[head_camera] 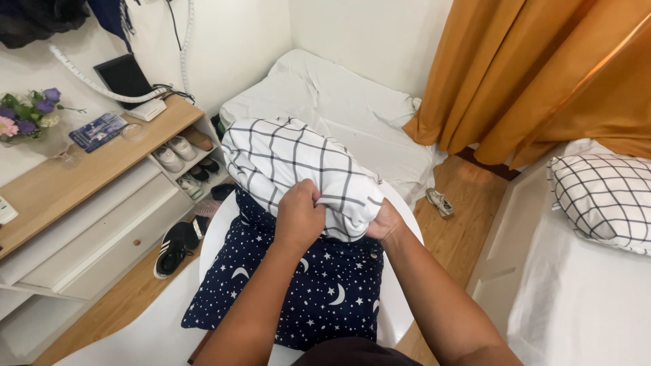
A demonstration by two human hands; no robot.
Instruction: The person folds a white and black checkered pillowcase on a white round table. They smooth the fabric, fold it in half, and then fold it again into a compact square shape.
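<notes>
A white pillow with a black grid pattern (285, 163) lies tilted across a dark blue cloth printed with white stars and moons (319, 285). The blue cloth is spread over a round white table (400, 312). My left hand (298, 215) grips the near edge of the grid fabric, fingers closed on a bunched fold. My right hand (386, 222) holds the same end from the right side, partly hidden under the fabric.
A wooden shelf unit (102, 169) with shoes and a vase of flowers (27, 118) stands at left. A white mattress (352, 102) lies on the floor ahead, orange curtains (542, 74) at right. A bed with a second grid pillow (603, 196) sits at right. Black sneakers (176, 245) are on the floor.
</notes>
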